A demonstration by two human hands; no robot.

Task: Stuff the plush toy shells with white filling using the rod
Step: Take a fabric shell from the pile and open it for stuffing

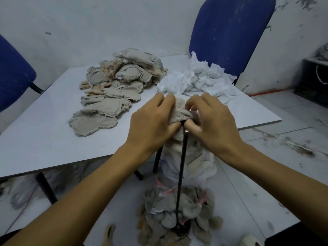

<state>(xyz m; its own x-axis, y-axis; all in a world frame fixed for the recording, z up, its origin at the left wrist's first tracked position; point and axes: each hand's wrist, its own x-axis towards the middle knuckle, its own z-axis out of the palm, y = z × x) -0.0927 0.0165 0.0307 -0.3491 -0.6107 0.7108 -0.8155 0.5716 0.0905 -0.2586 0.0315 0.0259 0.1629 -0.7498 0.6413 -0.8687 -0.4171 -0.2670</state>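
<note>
Beige plush shell (179, 112) is gripped by curled fingers of left hand (152, 121) and right hand (213, 121) above the upright rod (182, 167); white filling (195, 80) is heaped on the far counter (44, 135).

Before you stands a pale grey worktop (44, 132) on dark legs. On its far left part lies a heap of flat beige plush shells (113, 96), overlapping one another. Just beside them, at the far right corner, lies a mound of crumpled white filling (197, 80). Below, the tiled floor (248, 192) carries a pile of grey-beige plush pieces (177, 208) around the rod's base (181, 229).
</note>
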